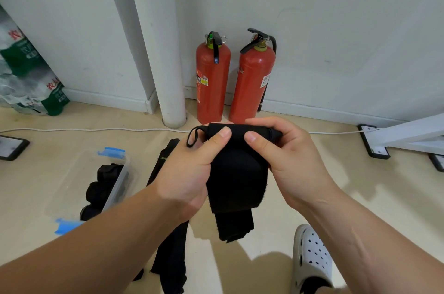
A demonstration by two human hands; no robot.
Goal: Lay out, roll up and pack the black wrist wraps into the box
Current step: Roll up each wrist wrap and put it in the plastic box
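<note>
Nearest, at the right edge: a white clog (310, 255) on the floor (360, 197).

Left of it, stretched flat along the floor: the floor wrap (171, 245), black, laid out but not yet rolled. Green lettering (163, 158) near its far end, readable only as "XUB" before vanishing behind the left hand (189, 173).

Mid-scene, lifted clear of the floor: the held wrap (237, 173), black, gripped from both sides. Left hand curled round its left edge, thumb on top. Right hand (283, 156) pinching the right end of the upper fold, thumb forward. Neither hand free. Upper part doubled over, tail hanging loose below, thumb loop (194, 137) poking out at the far left. Probably early in the rolling, though possibly only being straightened.

Left, resting on the floor: a clear plastic box (114, 191) with blue clips (112, 151), lid off, holding dark rolled bundles (103, 183), taken to be wraps already packed.

By that reading, roughly midway: some packed, one in hand, one waiting, box unclosed.

Farther off: a white cable (84, 129) across the floor, then two red fire extinguishers (211, 82) against the wall, stickers too small to read. Far left: shrink-wrapped bottle packs (26, 72) with green labels and red characters, not legible.
</note>
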